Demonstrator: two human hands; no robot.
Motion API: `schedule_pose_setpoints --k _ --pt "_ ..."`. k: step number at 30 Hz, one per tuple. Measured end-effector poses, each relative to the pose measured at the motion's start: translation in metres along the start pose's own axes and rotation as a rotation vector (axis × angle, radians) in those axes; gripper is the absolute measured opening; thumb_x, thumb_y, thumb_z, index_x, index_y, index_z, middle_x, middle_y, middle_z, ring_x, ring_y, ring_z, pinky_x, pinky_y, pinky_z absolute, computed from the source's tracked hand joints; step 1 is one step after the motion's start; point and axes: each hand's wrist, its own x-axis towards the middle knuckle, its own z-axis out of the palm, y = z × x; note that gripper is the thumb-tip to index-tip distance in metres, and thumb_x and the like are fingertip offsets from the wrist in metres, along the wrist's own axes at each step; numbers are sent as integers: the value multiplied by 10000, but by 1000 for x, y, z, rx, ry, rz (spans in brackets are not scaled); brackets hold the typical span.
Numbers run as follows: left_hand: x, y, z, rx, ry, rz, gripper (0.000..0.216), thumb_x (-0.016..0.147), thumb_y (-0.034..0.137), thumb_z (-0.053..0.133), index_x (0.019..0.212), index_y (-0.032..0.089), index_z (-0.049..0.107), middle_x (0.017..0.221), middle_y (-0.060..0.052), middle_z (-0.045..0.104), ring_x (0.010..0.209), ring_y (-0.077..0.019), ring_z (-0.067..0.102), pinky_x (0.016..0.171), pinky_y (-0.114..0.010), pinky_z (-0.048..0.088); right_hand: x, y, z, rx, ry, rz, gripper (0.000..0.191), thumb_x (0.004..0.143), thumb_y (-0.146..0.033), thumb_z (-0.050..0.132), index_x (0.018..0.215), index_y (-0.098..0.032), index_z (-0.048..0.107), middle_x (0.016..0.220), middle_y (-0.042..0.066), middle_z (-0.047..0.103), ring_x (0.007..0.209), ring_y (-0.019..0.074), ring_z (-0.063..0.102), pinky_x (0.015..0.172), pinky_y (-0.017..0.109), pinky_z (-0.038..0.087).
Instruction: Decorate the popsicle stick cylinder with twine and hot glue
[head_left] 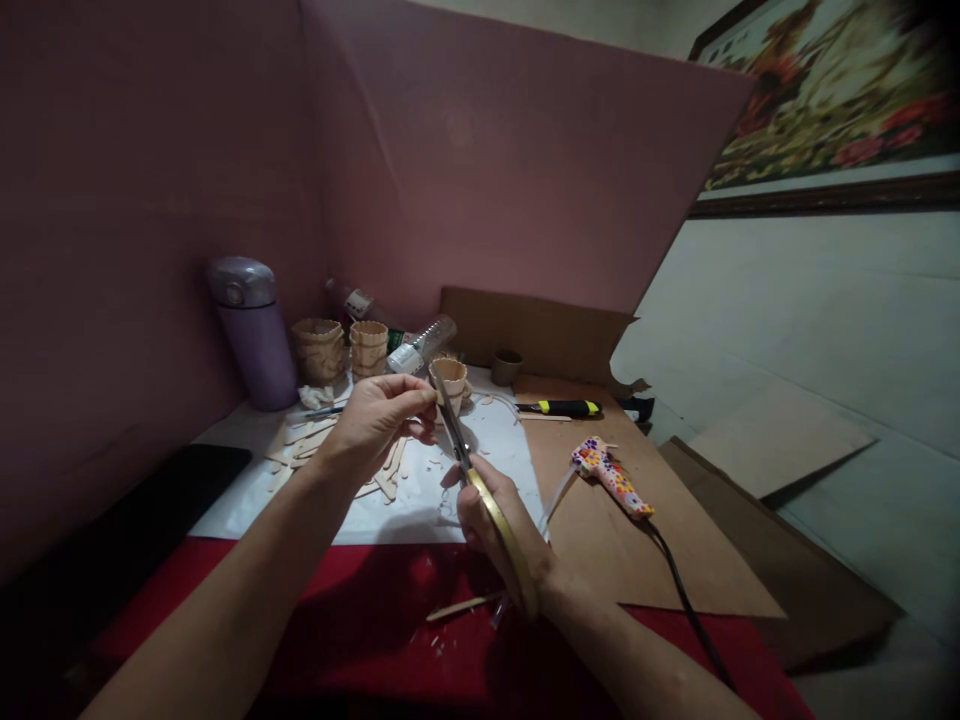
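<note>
My right hand is closed round the gold handles of a pair of scissors, whose blades point up and away from me. Just left of the blades, my left hand pinches with thumb and forefinger. Whatever sits in that pinch is too small to make out. Wooden craft sticks lie in a loose pile under and beside my left hand, on white paper. Behind the scissor tips stands a small scalloped wooden-looking cup. Tiny offcuts are scattered on the paper near the scissors.
A flower-patterned glue gun with a black cord lies on cardboard to the right, below a black and yellow utility knife. A purple bottle, more scalloped cups and a clear plastic bottle stand or lie behind.
</note>
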Motion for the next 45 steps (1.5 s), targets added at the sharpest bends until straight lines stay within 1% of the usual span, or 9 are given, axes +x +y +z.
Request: schedule_pose_setpoints --k 13,16,22,24,28,32,37,40,45 --pt "-2 4 2 -18 -8 -12 223 611 280 790 619 117 638 547 -21 627 431 -98 545 460 -252 524 1 3 -1 -62 -3 -32 568 689 -743 566 806 -195 479 566 -71 357 502 78 303 444 198 265" --pt "-3 5 2 -24 -5 -13 237 593 282 804 618 116 636 539 -21 623 432 -100 546 454 -249 522 0 2 0 -53 -7 -27 573 678 -748 572 790 -198 454 575 -72 362 501 73 301 445 197 261" --pt "-4 6 3 -34 3 -21 246 575 283 812 617 114 638 531 -19 623 431 -103 550 447 -246 522 0 4 0 -41 -14 -4 517 706 -675 623 788 -199 439 590 -71 396 475 55 292 429 191 244" --pt "-4 6 2 -36 7 -22 247 570 280 812 612 113 634 530 -19 623 429 -104 550 443 -248 521 0 5 0 -21 -23 -11 541 700 -701 604 816 -195 454 576 -80 375 463 51 282 422 188 239" --pt "-3 5 0 -38 0 -21 215 606 260 786 613 115 627 519 -10 613 429 -98 542 436 -235 508 2 4 -3 41 -66 -22 675 655 -797 534 917 -178 478 554 -93 346 445 49 260 408 185 230" --pt "-2 3 -3 -59 -15 -31 180 637 235 760 625 119 622 536 -8 613 467 -106 561 440 -226 504 5 4 -7 43 -121 -24 771 625 -840 499 990 -161 479 577 -73 400 454 55 288 406 185 236" --pt "-3 4 -2 -21 -52 -31 173 669 234 735 610 117 622 517 -5 601 438 -92 542 440 -215 497 7 8 -10 14 -136 -27 798 630 -855 466 1021 -160 480 620 -42 461 461 62 324 409 189 257" --pt "-4 4 -1 5 -60 -31 166 680 234 723 609 116 630 508 -7 602 419 -84 527 431 -207 490 6 8 -9 10 -131 -35 772 642 -852 456 1000 -167 475 587 -59 436 445 60 306 407 190 251" --pt "-4 2 1 13 -43 -33 155 670 226 721 600 124 628 507 -3 601 418 -87 528 426 -214 496 1 0 -2 -29 -40 -16 675 673 -823 464 890 -184 467 538 -87 351 437 57 268 401 192 225"
